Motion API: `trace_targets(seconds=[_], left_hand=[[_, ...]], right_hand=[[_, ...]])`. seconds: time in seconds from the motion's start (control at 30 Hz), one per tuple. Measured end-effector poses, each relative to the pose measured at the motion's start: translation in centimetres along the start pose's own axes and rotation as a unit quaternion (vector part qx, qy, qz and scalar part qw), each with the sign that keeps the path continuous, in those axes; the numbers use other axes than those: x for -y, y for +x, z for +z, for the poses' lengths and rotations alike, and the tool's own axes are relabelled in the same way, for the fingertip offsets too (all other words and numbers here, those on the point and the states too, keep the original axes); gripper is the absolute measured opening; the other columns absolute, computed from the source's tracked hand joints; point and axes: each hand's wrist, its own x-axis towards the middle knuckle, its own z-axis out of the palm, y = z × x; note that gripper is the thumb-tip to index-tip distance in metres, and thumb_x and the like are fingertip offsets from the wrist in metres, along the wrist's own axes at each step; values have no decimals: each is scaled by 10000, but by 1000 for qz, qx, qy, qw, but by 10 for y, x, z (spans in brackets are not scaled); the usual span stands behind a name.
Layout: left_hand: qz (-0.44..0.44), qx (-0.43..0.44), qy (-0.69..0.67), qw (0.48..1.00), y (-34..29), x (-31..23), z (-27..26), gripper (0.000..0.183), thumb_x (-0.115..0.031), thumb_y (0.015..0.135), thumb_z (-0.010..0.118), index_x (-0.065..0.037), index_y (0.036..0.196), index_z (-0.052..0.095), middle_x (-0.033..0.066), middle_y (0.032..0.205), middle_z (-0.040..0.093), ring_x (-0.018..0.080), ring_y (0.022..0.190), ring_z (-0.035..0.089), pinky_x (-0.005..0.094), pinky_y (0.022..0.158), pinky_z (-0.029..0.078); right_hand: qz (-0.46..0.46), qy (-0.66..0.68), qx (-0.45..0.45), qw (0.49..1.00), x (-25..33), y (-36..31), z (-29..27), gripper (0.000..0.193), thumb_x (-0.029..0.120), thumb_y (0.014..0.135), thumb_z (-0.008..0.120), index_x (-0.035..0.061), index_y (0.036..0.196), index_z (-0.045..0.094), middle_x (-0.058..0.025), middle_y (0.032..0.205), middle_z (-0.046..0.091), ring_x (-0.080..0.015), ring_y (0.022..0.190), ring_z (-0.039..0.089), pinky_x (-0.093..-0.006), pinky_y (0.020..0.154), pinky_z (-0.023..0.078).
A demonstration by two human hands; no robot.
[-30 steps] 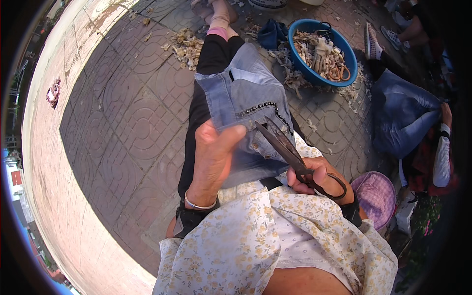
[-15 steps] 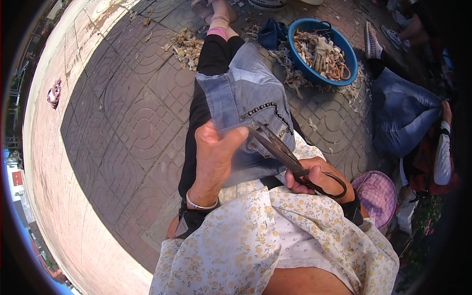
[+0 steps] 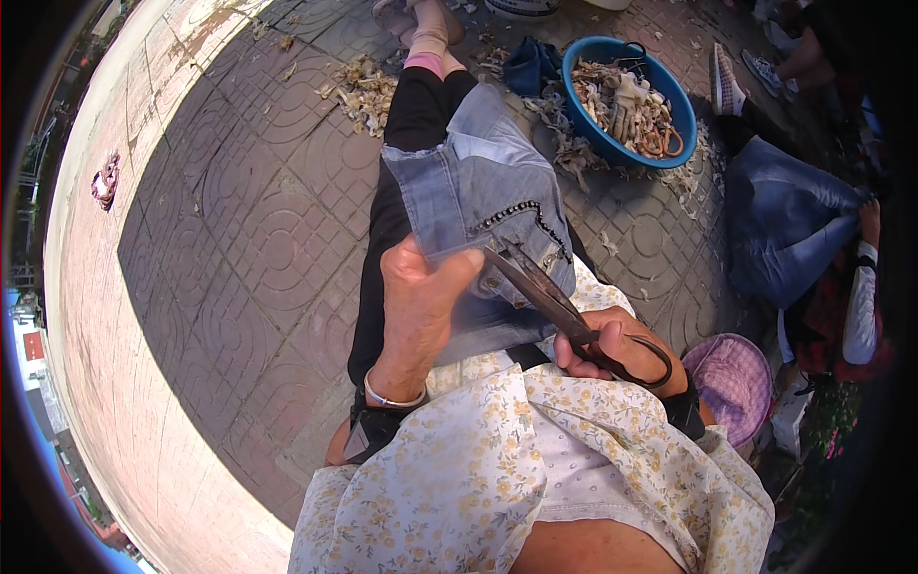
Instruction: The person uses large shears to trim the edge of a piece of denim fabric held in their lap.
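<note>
A piece of light blue denim (image 3: pixel 497 158) with a line of dark beads or studs lies over my lap and black trousers. My left hand (image 3: pixel 421 292) pinches its near edge between thumb and bent fingers, with a white bangle at the wrist. In my right hand (image 3: pixel 626 349) is a pair of dark metal scissors (image 3: pixel 545 295), fingers around the handle loops. The blades point up and left, slightly apart, their tips close to my left thumb and over the denim. Whether cloth sits between the blades I cannot tell.
A blue basin (image 3: pixel 690 110) full of pale scraps, with an orange-handled tool in it, stands ahead on the paving (image 3: pixel 277 220). More scraps (image 3: pixel 368 96) lie around. To the right, a person's hand (image 3: pixel 868 222) holds dark blue denim (image 3: pixel 789 225). A pink checked hat-like item (image 3: pixel 732 383) sits nearby.
My hands, the scissors and my denim stay almost in place. The other person's denim and hand at the right have shifted slightly.
</note>
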Motion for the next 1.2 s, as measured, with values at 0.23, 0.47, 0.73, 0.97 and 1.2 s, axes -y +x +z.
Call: trace_targets(seconds=[0.23,0.47,0.73,0.97,1.2], left_hand=[[4,-5,3,1000,0,0,1,259,29,773,581,44,1030,601,47,964,640,87,822,583,239,782,461],[14,-22,40,999,0,1,2,240,24,769,573,46,1005,612,36,929,643,76,790,577,227,749,461],[12,-37,33,999,-3,1,9,234,17,769,576,43,999,616,34,929,641,77,789,575,234,746,460],[-1,-31,-4,1000,-4,2,12,236,20,773,568,45,1003,611,42,934,638,90,805,581,246,752,466],[0,-28,-6,1000,-5,2,12,220,18,778,559,55,989,610,43,929,634,98,805,580,252,744,466]], right_hand=[[5,-6,-8,1000,1,1,3,841,783,725,426,-28,888,579,-5,646,503,-27,516,404,-174,449,283],[-3,8,12,1000,0,2,1,792,749,759,423,-16,892,581,1,650,495,-30,529,399,-173,458,281],[-35,9,12,999,-9,2,0,688,670,839,406,9,921,583,13,646,479,-29,523,377,-173,457,265],[-86,-19,-9,996,-13,6,6,594,590,872,441,13,907,581,25,620,454,-29,515,364,-181,458,255],[-101,-72,-52,991,-14,7,10,572,569,891,427,14,860,563,28,571,415,-43,501,370,-200,443,259]])
